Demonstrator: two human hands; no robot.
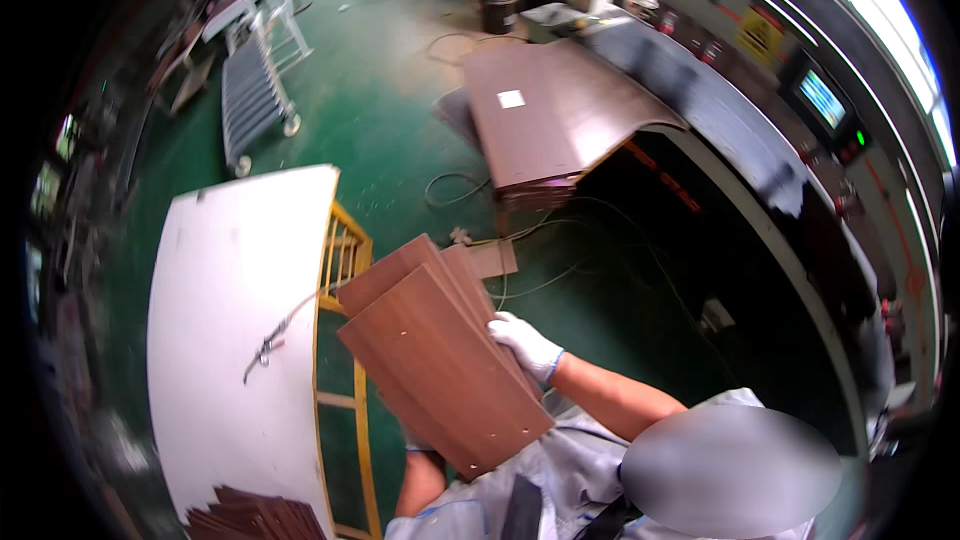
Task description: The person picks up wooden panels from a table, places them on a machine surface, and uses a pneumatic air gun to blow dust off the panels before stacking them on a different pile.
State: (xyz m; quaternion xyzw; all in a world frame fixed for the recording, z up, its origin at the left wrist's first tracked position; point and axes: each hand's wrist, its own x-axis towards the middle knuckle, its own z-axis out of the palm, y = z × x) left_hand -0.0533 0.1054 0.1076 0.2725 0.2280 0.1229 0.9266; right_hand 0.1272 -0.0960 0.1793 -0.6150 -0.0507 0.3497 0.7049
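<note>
Several brown wood-grain boards (450, 365) are held in front of my body, tilted and fanned slightly out of line. Small light spots, perhaps drilled holes, show on the top board. My right hand (525, 345), in a white glove with a blue cuff edge, is closed on the right edge of the boards. At their lower left edge, my left hand (414, 440) supports them from beneath; the boards cover most of it, and its fingers are hidden.
To the left stands a white-topped table (235, 310) beside a yellow frame (360, 390). On it lie an air blow gun (265, 348) and more brown boards (255, 517). Ahead are stacked brown panels (525, 120) against a large machine (720, 90). Hoses (545, 290) trail over the green floor; a roller conveyor (252, 90) stands far left.
</note>
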